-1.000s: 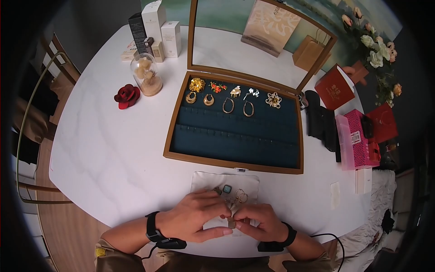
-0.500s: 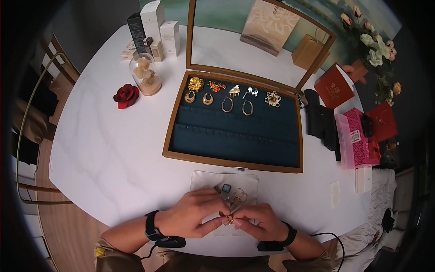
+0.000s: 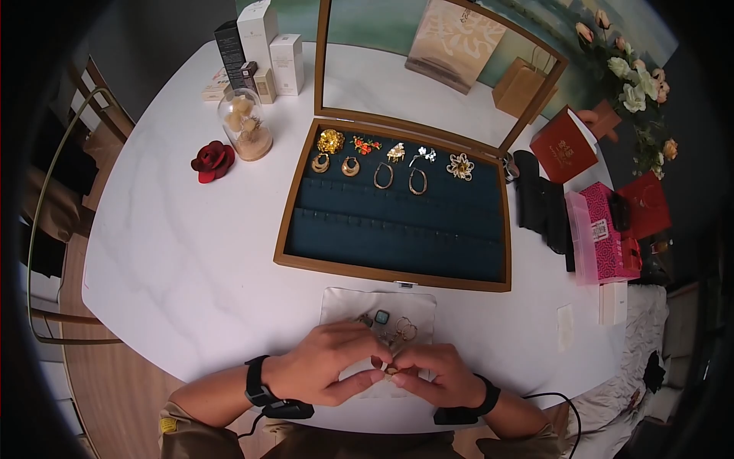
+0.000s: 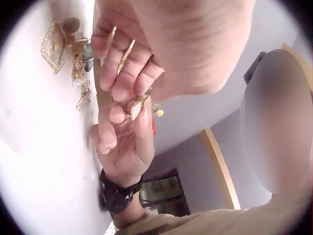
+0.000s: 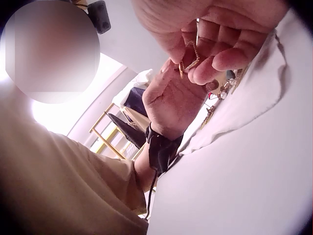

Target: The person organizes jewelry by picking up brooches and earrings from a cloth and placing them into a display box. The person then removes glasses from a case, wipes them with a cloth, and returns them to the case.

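Observation:
At the table's front edge, my left hand (image 3: pixel 332 363) and right hand (image 3: pixel 440 373) meet over a small gold diamond-shaped earring (image 5: pixel 190 58) edged with tiny beads. The right thumb and forefinger pinch the earring, also seen in the left wrist view (image 4: pixel 136 108). From the other side the left fingertips curl in at it, the left thumb close below. Two thin gold strips (image 4: pixel 126 55) lie across the left fingers. Just beyond the hands, a pale cloth (image 3: pixel 344 304) bears a similar beaded diamond-shaped piece (image 4: pixel 53 48), a square teal-stone piece (image 3: pixel 382 316) and gold hoops (image 3: pixel 406 329).
Beyond the cloth stands an open wooden jewelry case (image 3: pixel 394 277) with brooches and earrings in its upper rows. Left are a red flower (image 3: pixel 213 161), a glass dome (image 3: pixel 246 126) and boxes (image 3: pixel 287 65). Right are black pouches (image 3: pixel 544 203) and a pink box (image 3: pixel 608 229).
The earring has turned between the fingertips, showing a different side. The left thumb and forefinger have shifted slightly around it; both hands otherwise keep their place.

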A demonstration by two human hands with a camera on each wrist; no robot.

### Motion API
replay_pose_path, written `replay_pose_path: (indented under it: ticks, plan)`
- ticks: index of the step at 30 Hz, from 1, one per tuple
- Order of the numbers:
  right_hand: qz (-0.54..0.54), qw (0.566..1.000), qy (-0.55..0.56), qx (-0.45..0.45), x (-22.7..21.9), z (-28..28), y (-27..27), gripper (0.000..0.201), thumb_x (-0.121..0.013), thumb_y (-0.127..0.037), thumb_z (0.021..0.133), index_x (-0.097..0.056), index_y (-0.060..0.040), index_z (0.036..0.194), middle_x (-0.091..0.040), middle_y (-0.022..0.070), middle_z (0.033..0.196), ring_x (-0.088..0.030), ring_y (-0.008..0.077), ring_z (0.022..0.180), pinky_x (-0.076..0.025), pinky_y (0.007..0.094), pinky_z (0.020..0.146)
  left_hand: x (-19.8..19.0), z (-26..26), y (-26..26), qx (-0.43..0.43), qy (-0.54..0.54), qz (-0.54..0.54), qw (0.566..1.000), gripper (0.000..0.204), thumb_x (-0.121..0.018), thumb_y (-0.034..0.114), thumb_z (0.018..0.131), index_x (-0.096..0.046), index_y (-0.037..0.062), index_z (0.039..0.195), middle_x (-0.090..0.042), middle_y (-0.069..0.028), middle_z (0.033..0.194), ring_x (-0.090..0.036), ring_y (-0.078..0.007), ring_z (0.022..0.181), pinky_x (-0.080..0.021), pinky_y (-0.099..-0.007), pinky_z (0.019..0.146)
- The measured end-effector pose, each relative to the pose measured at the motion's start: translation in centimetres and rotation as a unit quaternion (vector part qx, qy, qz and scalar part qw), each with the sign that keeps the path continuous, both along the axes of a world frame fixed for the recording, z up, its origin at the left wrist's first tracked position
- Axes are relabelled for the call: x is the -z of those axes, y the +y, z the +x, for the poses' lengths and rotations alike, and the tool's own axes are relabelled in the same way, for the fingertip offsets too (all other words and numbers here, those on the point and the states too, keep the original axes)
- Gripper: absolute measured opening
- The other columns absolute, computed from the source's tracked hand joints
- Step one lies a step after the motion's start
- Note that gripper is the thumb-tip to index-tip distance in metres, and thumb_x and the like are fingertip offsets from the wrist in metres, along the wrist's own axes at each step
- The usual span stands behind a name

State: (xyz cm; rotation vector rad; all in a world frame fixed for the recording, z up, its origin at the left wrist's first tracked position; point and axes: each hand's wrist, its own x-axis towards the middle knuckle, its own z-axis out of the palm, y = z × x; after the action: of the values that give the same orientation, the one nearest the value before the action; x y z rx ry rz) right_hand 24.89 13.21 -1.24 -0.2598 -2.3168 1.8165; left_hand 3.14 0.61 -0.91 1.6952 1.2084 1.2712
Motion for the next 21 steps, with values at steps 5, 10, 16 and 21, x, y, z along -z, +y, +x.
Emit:
replay_pose_path:
  ticks: [5, 10, 16, 21]
  plan:
    - [-0.009, 1.0, -0.001, 0.002, 0.24, 0.04, 0.03, 0.008, -0.07, -0.009, 0.096, -0.067, -0.0018, 0.099, -0.068, 0.0067, 0.085, -0.066, 0.0159, 0.065, -0.051, 0.0294, 0.059, -0.09, -0.2, 0.01, 0.004, 0.02, -0.011, 1.0, 0.019, -0.075, 0.003, 0.086, -0.07, 0.0028, 0.105, -0.069, -0.0132, 0.09, -0.066, -0.0335, 0.081, -0.051, -0.0424, 0.073]
    - [-0.003, 1.0, -0.01, 0.001, -0.09, -0.03, 0.07, 0.008, -0.07, -0.009, 0.096, -0.067, -0.0016, 0.1, -0.068, 0.0072, 0.086, -0.066, 0.0165, 0.065, -0.051, 0.03, 0.06, -0.27, 0.06, -0.07, -0.016, 0.012, -0.017, 1.0, 0.022, -0.075, 0.004, 0.086, -0.069, 0.0042, 0.108, -0.069, -0.0131, 0.091, -0.066, -0.0336, 0.082, -0.052, -0.0421, 0.073]
    - [0.001, 1.0, -0.022, -0.003, -0.22, -0.05, -0.09, 0.009, -0.068, -0.01, 0.098, -0.067, -0.0022, 0.101, -0.068, 0.0078, 0.086, -0.066, 0.0179, 0.067, -0.051, 0.031, 0.062, 0.1, -0.11, -0.08, -0.008, 0.098, 0.022, 0.995, 0.018, -0.078, 0.01, 0.088, -0.068, 0.0077, 0.104, -0.07, -0.0109, 0.092, -0.066, -0.0329, 0.082, -0.053, -0.0425, 0.073]
    - [0.02, 0.999, -0.029, -0.014, 0.21, 0.15, 0.01, 0.009, -0.066, -0.011, 0.1, -0.068, -0.0029, 0.103, -0.067, 0.0089, 0.086, -0.066, 0.0215, 0.07, -0.051, 0.0332, 0.065, -0.19, -0.1, -0.08, -0.011, 0.097, 0.018, 0.995, 0.015, -0.076, 0.015, 0.091, -0.065, 0.0098, 0.1, -0.067, -0.0074, 0.086, -0.066, -0.03, 0.082, -0.054, -0.0412, 0.076]
